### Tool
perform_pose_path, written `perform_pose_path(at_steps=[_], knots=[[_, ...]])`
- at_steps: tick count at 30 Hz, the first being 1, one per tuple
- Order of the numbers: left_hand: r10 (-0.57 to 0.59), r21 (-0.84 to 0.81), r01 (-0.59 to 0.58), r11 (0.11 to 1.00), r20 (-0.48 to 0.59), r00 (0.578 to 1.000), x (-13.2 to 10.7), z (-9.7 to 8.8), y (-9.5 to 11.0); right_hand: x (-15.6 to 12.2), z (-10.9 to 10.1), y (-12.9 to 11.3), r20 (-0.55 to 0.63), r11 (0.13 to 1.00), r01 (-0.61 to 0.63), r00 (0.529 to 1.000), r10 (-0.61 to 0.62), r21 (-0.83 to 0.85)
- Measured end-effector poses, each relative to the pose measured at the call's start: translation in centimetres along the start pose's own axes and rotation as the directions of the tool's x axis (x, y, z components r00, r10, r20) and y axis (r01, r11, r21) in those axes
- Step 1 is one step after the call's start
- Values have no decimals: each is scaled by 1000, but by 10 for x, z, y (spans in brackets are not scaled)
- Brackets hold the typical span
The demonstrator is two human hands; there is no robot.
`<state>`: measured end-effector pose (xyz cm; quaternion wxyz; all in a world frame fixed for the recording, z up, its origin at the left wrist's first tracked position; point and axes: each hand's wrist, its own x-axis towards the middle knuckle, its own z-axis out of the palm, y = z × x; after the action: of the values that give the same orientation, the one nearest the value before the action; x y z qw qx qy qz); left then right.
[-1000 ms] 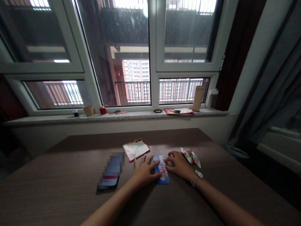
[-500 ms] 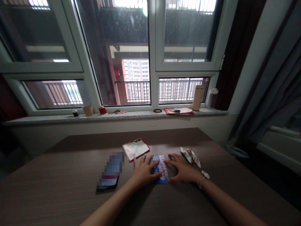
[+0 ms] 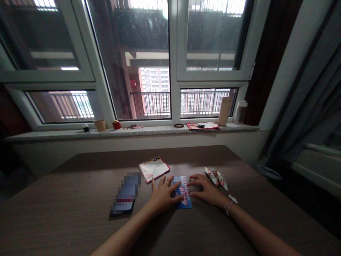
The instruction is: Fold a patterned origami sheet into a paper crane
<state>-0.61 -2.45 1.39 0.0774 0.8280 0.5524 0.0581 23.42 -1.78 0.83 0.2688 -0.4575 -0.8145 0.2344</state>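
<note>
A blue printed paper strip [image 3: 184, 191] lies on the table [image 3: 80, 227], its long side running away from me, between the two hands I direct from afar. Left hand [image 3: 163, 193]: grip spread wide, thumb and index finger over the strip's left part, pinching nothing. Right hand [image 3: 209, 190]: grip loosely curled, finger and thumb apart at the right edge; whether they touch it I cannot tell. For what I judge to be aligning or smoothing, I would anchor with even left-hand pressure and run the right fingertips lightly along the edge, avoiding skew. Left of these: a stack of papers [image 3: 154, 169] and a pixelated phone [image 3: 125, 195]; right, a folded paper piece [image 3: 220, 180]. Inscriptions: large pinkish-white characters and a small code-like square [image 3: 176, 179], too blurred for me to read; the stack's red print is equally illegible.
</note>
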Motion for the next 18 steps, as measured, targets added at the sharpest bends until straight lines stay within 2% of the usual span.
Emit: perform_pose_path(at_steps=[3,8,18], knots=[[4,2,-4,1000,-17,1000,0,1,0,2,6,5,-11,1000,19,1000,-19,-10],[-1,3,1,1000,-17,1000,2,3,-1,4,7,3,-91,998,-45,995,41,-45],[13,5,-13,1000,-35,999,2,3,-2,14,12,-2,-136,953,-121,987,85,-276]])
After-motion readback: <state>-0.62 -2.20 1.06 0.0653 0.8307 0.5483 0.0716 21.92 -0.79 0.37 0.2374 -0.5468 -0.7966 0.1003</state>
